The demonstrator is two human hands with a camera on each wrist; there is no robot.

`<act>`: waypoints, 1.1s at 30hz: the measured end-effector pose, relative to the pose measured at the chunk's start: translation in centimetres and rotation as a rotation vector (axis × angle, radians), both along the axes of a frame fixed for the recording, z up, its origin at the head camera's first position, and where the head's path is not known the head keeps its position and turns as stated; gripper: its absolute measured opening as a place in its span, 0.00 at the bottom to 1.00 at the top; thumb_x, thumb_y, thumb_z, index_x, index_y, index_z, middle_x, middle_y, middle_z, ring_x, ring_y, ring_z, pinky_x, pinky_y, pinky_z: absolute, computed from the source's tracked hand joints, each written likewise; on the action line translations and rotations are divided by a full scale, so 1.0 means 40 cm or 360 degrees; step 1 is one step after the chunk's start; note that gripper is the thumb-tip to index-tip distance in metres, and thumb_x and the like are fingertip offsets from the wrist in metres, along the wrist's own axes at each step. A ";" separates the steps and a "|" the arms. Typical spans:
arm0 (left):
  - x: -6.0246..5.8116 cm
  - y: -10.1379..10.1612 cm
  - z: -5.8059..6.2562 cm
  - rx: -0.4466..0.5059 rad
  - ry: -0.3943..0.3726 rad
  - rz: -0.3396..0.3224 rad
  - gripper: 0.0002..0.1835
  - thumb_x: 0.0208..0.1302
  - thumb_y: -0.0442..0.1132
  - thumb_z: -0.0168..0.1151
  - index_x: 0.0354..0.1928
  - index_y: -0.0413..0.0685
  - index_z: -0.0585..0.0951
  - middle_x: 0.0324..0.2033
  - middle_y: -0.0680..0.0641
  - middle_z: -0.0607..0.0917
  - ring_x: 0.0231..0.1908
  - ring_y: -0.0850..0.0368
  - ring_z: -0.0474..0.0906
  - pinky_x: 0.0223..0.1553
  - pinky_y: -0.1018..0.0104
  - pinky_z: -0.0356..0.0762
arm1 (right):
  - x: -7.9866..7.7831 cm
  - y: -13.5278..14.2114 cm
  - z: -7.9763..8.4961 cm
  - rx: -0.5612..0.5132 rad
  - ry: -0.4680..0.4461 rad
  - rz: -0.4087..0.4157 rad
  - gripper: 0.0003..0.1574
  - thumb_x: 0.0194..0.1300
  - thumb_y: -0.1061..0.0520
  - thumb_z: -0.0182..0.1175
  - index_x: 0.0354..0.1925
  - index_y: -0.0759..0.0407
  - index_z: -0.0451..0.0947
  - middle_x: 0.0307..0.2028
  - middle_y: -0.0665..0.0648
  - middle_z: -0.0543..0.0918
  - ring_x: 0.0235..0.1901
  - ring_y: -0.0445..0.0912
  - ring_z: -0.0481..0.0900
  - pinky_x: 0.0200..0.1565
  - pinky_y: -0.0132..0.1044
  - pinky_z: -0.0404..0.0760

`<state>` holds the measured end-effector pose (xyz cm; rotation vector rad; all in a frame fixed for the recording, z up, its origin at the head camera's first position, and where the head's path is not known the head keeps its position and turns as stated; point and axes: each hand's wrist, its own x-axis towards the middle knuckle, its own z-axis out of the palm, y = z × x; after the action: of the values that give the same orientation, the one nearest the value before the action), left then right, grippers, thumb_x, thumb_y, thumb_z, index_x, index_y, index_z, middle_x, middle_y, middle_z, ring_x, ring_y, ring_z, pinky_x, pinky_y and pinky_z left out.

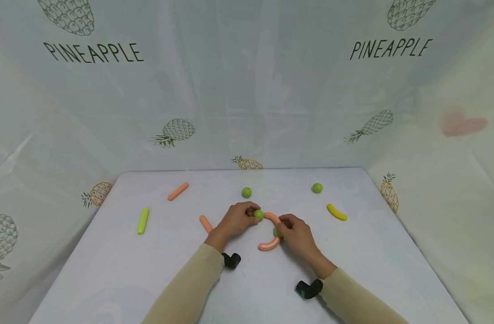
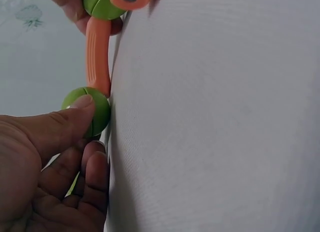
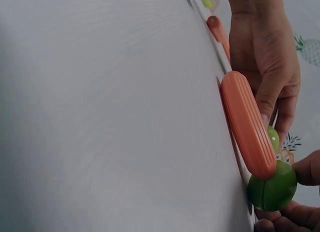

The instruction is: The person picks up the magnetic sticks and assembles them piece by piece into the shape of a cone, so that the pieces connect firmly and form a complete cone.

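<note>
My left hand [image 1: 235, 219] pinches a green ball [image 2: 101, 115], its thumb lying across the ball. A curved orange rod [image 2: 97, 55] runs from this ball to a second green ball [image 3: 272, 189], which my right hand [image 1: 298, 235] grips between thumb and fingers. Another curved orange rod [image 3: 247, 124] sticks out from that second ball toward the near side. In the head view the linked pieces form an open arc low over the white table [image 1: 170, 279]. My right fingers partly cover the second ball and the end of the upper rod.
Behind the hands lie two loose green balls [image 1: 246, 192] [image 1: 317, 187]. A curved yellow rod [image 1: 337, 212] is at the right. To the left are straight orange rods [image 1: 178, 191] [image 1: 205, 223] and a lime-green rod [image 1: 143, 221]. A pineapple-print curtain [image 1: 247, 99] surrounds the table.
</note>
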<state>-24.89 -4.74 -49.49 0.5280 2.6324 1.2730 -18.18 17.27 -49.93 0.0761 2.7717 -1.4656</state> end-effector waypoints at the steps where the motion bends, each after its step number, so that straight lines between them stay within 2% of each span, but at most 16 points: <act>1: 0.001 0.001 0.001 0.0000 -0.0006 -0.0003 0.17 0.68 0.37 0.74 0.58 0.50 0.86 0.44 0.52 0.88 0.45 0.59 0.81 0.53 0.58 0.81 | -0.003 -0.003 -0.001 0.0003 -0.0001 -0.0019 0.19 0.75 0.49 0.63 0.55 0.60 0.84 0.44 0.55 0.88 0.40 0.45 0.81 0.40 0.37 0.79; 6: 0.002 0.001 -0.003 -0.0010 -0.0026 0.0000 0.17 0.69 0.39 0.73 0.58 0.54 0.86 0.46 0.53 0.87 0.47 0.59 0.80 0.55 0.57 0.79 | -0.014 -0.016 0.004 0.0018 0.0010 -0.0135 0.17 0.72 0.49 0.67 0.48 0.61 0.85 0.39 0.56 0.89 0.35 0.45 0.79 0.34 0.35 0.76; 11: 0.003 -0.001 -0.003 0.0001 -0.0034 0.0003 0.17 0.69 0.40 0.73 0.58 0.55 0.86 0.47 0.53 0.87 0.48 0.58 0.80 0.55 0.56 0.79 | -0.021 -0.021 0.005 -0.0014 0.0021 -0.0193 0.15 0.71 0.50 0.68 0.46 0.61 0.86 0.39 0.56 0.89 0.34 0.45 0.80 0.34 0.34 0.76; 22: -0.007 -0.004 -0.004 0.0015 -0.0013 0.0050 0.17 0.68 0.39 0.73 0.58 0.52 0.86 0.44 0.52 0.87 0.45 0.59 0.80 0.52 0.59 0.80 | -0.018 -0.011 0.002 -0.0010 0.0104 -0.0118 0.14 0.73 0.53 0.66 0.49 0.62 0.87 0.40 0.57 0.89 0.35 0.44 0.79 0.35 0.35 0.76; 30: -0.003 -0.003 -0.010 0.0015 0.0011 0.0042 0.18 0.69 0.38 0.73 0.59 0.51 0.86 0.42 0.53 0.87 0.43 0.60 0.79 0.50 0.60 0.80 | -0.004 -0.002 -0.003 -0.0018 0.0052 -0.0061 0.21 0.76 0.47 0.64 0.59 0.55 0.86 0.51 0.55 0.90 0.52 0.49 0.85 0.51 0.43 0.81; 33: -0.003 -0.003 -0.010 0.0011 0.0025 0.0033 0.18 0.69 0.38 0.73 0.59 0.50 0.86 0.41 0.53 0.86 0.42 0.60 0.78 0.49 0.61 0.79 | 0.007 0.013 -0.008 -0.0023 0.0059 0.0037 0.25 0.74 0.46 0.67 0.63 0.53 0.84 0.50 0.53 0.90 0.51 0.48 0.84 0.51 0.42 0.81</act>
<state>-25.00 -4.87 -49.90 0.5147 2.6539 1.2901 -17.89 17.78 -50.25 0.0172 2.7803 -1.4972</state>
